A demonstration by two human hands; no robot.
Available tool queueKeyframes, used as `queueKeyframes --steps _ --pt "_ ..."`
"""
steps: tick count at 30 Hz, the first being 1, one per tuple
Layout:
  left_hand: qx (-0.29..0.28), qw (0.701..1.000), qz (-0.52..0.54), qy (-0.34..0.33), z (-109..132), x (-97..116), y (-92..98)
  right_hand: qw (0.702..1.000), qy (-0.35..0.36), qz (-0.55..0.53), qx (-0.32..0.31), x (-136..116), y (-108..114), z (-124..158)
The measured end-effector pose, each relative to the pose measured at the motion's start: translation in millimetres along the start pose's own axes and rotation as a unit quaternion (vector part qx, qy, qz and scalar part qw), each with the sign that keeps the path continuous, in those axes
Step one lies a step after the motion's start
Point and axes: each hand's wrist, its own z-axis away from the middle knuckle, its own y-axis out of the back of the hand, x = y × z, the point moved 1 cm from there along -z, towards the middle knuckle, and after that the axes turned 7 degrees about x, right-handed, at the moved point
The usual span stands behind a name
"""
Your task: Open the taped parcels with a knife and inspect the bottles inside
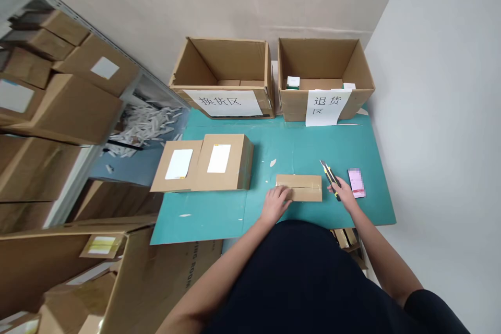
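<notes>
A small taped cardboard box lies flat near the front edge of the green table. My left hand rests on its left end, fingers bent over the near left corner. To the right of the box, my right hand is closed around a box cutter with a black and yellow body. The blade points up and to the left, apart from the box. Just beyond my right hand lies a phone with a pink, blurred screen.
Two labelled boxes sit at the table's left. Along the back stand two open cartons with paper signs, the left carton and the right carton, which holds small items. Shelves of boxes and a large open carton flank the left side.
</notes>
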Motion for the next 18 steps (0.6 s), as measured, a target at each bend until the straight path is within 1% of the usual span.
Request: queueKeyframes --steps 2,3,5,7,8,9,12,15,18 --pt "-0.017 0.995 0.013 0.096 9.2 0.6 8.2 0.999 0.032 0.021 0.009 -10.0 -14.7 -20.0" --pt "-0.038 0.988 0.026 0.148 12.6 0.9 11.1 0.998 0.048 0.034 0.01 -15.1 -21.2 -29.3" --pt "-0.1 0.963 0.072 0.239 16.2 1.5 13.4 0.996 0.071 0.056 0.002 -23.5 -32.5 -45.2" --pt "-0.152 0.934 0.135 0.293 16.2 2.2 11.7 0.995 0.075 0.065 -0.01 -27.3 -40.3 -56.0" --pt "-0.165 0.924 0.164 0.303 15.2 2.2 9.8 0.995 0.073 0.064 -0.013 -27.1 -42.4 -59.0" --pt "-0.164 0.919 0.188 0.307 13.7 1.9 7.4 0.996 0.07 0.062 -0.012 -25.6 -43.4 -60.2" --pt "-0.118 0.912 0.22 0.325 7.5 -1.1 -1.2 0.997 0.057 0.045 0.002 -14.1 -41.0 -52.6" --pt "-0.095 0.904 0.242 0.34 -3.4 -4.0 -9.3 1.0 0.022 0.01 0.015 6.5 -40.0 -27.3" --pt "-0.086 0.901 0.274 0.325 -20.9 -3.2 -13.1 0.999 -0.022 -0.041 0.021 29.7 -50.1 8.4"
